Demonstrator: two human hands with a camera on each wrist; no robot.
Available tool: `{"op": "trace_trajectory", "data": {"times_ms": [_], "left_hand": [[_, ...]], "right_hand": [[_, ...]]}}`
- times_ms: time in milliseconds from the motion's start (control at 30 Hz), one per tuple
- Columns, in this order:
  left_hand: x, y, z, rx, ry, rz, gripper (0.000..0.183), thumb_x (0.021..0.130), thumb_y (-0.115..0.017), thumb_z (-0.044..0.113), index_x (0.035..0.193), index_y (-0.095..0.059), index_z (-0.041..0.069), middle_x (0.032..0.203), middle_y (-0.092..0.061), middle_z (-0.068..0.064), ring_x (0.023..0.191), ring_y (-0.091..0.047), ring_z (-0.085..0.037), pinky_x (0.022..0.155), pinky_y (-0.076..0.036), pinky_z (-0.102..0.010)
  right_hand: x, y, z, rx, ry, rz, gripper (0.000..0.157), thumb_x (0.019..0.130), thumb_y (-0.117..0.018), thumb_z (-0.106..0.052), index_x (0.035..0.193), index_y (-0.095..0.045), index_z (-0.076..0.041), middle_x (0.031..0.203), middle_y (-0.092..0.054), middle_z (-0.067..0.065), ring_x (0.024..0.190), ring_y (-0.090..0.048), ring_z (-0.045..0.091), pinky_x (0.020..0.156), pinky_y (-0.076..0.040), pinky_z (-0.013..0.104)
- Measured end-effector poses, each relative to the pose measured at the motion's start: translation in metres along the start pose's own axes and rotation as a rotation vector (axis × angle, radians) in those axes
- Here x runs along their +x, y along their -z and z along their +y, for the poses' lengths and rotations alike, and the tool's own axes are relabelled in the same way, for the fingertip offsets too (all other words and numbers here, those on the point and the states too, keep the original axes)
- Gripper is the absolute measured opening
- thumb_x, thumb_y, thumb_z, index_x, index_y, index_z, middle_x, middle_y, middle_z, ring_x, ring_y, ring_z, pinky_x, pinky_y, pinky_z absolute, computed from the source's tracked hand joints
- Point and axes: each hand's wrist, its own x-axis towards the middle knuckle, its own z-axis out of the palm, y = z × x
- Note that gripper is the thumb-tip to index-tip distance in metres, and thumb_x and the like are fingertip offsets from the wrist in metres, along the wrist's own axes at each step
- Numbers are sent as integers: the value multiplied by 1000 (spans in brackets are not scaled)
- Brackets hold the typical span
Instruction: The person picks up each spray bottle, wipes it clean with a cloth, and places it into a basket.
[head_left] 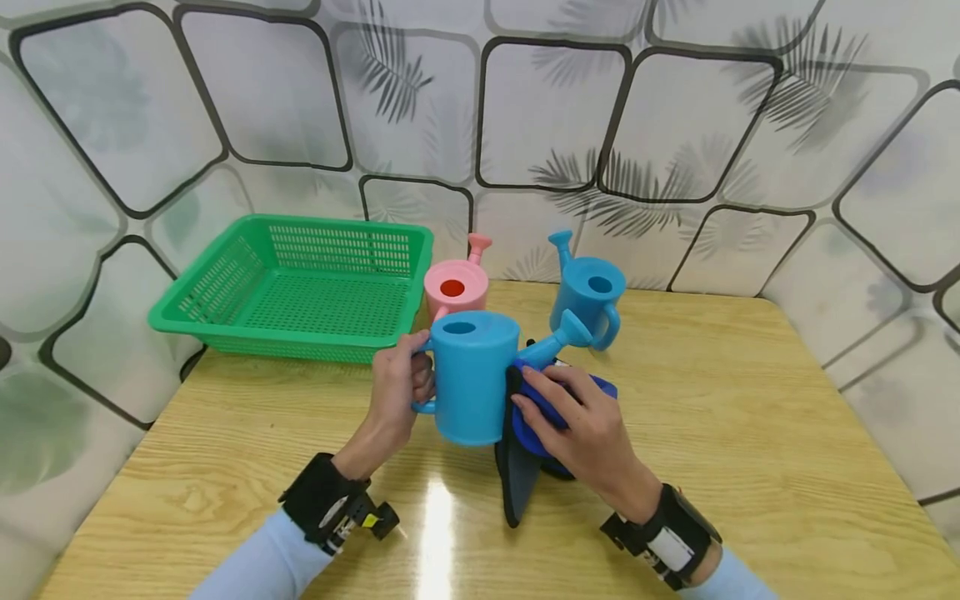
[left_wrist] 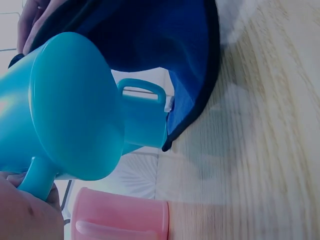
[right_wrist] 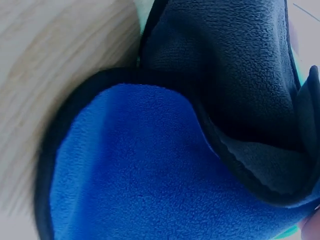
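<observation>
My left hand (head_left: pixel 392 385) grips the handle of a light blue toy watering can (head_left: pixel 474 392), held upright in front of me. Its spout points right. My right hand (head_left: pixel 588 425) holds a cloth (right_wrist: pixel 140 165), blue on one side and dark grey on the other with black edging, against the can's right side at the base of the spout. One flap of the cloth hangs down toward the table. In the left wrist view, the can's bottom (left_wrist: pixel 75 110) faces the camera and the blue cloth (left_wrist: pixel 155 35) drapes beside it.
Behind the held can stand a pink watering can (head_left: pixel 453 283) and, farther right, another blue watering can (head_left: pixel 581 292). A green plastic basket (head_left: pixel 300 340) sits at the back left of the wooden table (head_left: pixel 750 467). A patterned curtain (head_left: pixel 555 117) closes off the back.
</observation>
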Motion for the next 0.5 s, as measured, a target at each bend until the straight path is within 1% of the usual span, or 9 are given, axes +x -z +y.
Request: {"op": "trace_trajectory", "data": {"times_ms": [133, 267, 433, 500], "left_hand": [[1, 1, 0, -49, 26, 15, 55, 99, -47, 23, 47, -30, 19, 40, -25, 12, 33, -24, -6, 38, -21, -22], [3, 2, 1, -91, 72, 25, 55, 99, -45, 23, 47, -29, 20, 40, -24, 13, 34, -23, -6, 37, -23, -19], [4, 3, 3, -196, 126, 11, 54, 100, -42, 22, 48, -29, 20, 39, -25, 13, 33, -22, -5, 37, -24, -17], [4, 3, 3, -221, 135, 4, 53, 100, -41, 22, 48, -29, 20, 39, -26, 13, 33, -22, -5, 37, -24, -18]], "right_hand": [[-5, -2, 0, 11, 35, -43, 37, 97, -59, -30, 109, -71, 3, 89, -64, 16, 78, -62, 23, 58, -61, 41], [-9, -2, 0, 51, 50, -98, 36, 97, -58, -30, 111, -70, 1, 91, -63, 15, 78, -61, 22, 57, -59, 38], [-14, 1, 2, 101, 91, -149, 35, 96, -59, -30, 112, -70, -1, 92, -63, 15, 78, -60, 21, 56, -59, 36], [-16, 2, 3, 113, 100, -172, 35, 94, -62, -31, 113, -70, -2, 95, -63, 16, 82, -61, 22, 59, -60, 38]]}}
